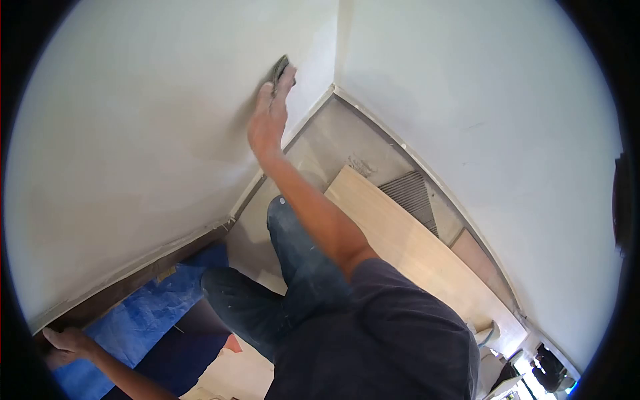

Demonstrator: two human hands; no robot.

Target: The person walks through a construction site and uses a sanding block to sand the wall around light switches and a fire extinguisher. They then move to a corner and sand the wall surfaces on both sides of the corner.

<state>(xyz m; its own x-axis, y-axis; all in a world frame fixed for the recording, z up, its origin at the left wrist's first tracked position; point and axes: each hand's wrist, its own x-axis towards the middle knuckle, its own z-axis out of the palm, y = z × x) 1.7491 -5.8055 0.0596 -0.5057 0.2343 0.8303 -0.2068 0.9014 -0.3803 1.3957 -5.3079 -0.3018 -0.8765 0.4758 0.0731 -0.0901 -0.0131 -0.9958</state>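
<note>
- One dark shirt (400,333) fills the lower middle of the view, nearest the camera, with the right arm reaching up from it and across.
- Dark trousers (247,310) with pale specks show beside it, both knees bent.
- Left hand (67,342) is at the lower left, beside the foot of the wall; whether its fingers grip anything, I cannot tell.
- Blue sheet (157,300) lies between that hand and the knees, creased, along the foot of the same wall.
- Pale board (413,247) lies at a slant on the floor (327,137), partly hidden by the right arm and the shirt.
- Ridged patch (412,199) of parallel dark lines is on the floor just beside the board's far edge.
- Right hand (270,120) is raised to the wall (133,127), slightly blurred, its fingers closed on the pad.
- Small dark pad (283,69) is at the wall's surface, under the fingers, near the corner.
- Second wall (493,120) meets the first at that corner and curves away on the right side of the view.
</note>
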